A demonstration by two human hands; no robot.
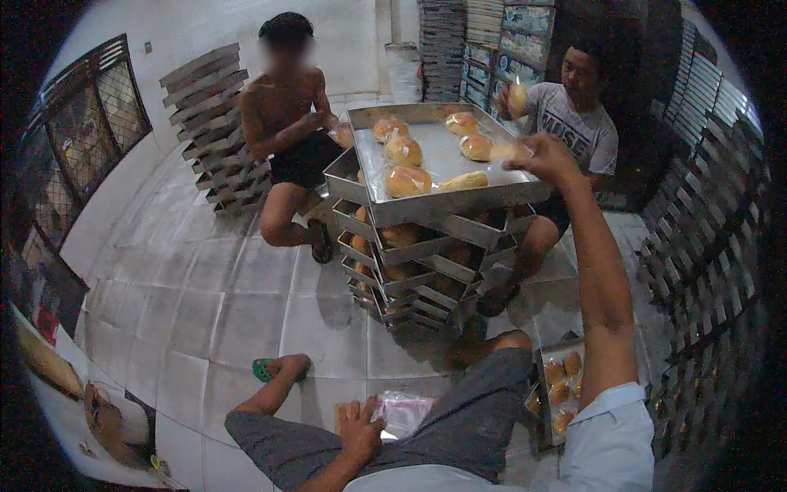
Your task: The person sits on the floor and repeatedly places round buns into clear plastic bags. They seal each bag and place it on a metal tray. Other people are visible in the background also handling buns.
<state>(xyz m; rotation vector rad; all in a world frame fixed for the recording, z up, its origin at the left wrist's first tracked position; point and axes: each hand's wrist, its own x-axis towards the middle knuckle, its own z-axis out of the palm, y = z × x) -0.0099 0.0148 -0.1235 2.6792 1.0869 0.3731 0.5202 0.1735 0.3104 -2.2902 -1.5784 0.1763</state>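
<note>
My right hand [547,161] is stretched out over the right rim of the top metal baking tray [433,136], its fingers closed on a blurred bread bun [506,152]. Clear plastic shows around that bun. Several golden buns in clear wrap lie in the tray, among them a round bun [407,181] and a paler, longer bun [464,180] at the near side. My left hand [361,433] lies low by my lap, fingers apart, touching a brown piece [342,413] beside a stack of clear plastic bags [403,413].
Crosswise stacked trays [424,277] with buns support the top tray. Two people [286,117] [575,117] sit across from me, each holding a bun. Another tray of buns [561,393] is on the floor at my right. Tray stacks [212,123] [701,246] stand left and right.
</note>
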